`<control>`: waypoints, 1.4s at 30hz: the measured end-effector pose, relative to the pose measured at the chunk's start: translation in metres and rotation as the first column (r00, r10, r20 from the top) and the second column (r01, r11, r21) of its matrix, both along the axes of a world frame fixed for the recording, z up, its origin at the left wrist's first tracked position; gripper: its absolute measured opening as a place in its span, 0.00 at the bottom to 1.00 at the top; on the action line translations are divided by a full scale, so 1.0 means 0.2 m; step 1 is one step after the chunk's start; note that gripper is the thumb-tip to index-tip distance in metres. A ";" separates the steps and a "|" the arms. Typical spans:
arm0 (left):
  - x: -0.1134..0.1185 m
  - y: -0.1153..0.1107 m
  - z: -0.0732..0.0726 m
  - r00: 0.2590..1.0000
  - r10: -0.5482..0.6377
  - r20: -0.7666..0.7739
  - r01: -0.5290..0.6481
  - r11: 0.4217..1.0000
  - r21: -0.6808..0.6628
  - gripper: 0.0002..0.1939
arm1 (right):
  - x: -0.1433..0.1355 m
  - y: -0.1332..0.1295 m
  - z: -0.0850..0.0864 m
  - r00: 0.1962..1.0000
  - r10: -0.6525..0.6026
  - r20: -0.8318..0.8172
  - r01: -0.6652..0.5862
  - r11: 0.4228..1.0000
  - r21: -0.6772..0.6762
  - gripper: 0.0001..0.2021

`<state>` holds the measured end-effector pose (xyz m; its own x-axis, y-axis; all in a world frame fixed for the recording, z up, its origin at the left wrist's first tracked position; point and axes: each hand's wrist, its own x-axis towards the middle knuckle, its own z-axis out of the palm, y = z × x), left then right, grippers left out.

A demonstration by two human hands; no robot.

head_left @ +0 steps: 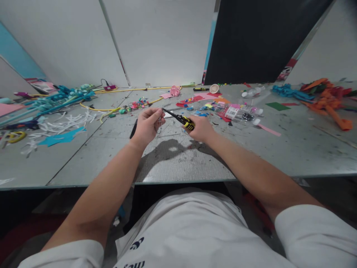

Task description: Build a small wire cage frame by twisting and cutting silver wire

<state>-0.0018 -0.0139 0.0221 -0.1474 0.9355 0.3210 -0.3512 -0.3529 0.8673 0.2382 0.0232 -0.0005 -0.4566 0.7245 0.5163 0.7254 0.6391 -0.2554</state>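
Note:
My right hand is closed around the yellow-and-black handles of long-nose pliers. Their dark, slim jaws point up and left, and the tip meets the fingertips of my left hand. My left hand is pinched, thumb against fingers, at that tip. Something thin, perhaps wire, seems to hang below its fingers, too small to make out. Both hands are above the table, casting a shadow on it. A black, flat-looking object shows partly behind my left wrist. A small white piece lies behind the plier jaws.
The grey table has its edge near my body. Plastic bottles, red paper and a small round cup lie behind my right hand. White strips and blue paper are left; orange strips right. Panels stand behind.

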 end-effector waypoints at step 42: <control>0.03 -0.02 0.02 0.986 -0.090 0.139 0.091 0.996 -0.004 0.15 | -0.06 0.00 -0.06 0.997 0.051 -0.062 -0.050 0.999 0.017 0.13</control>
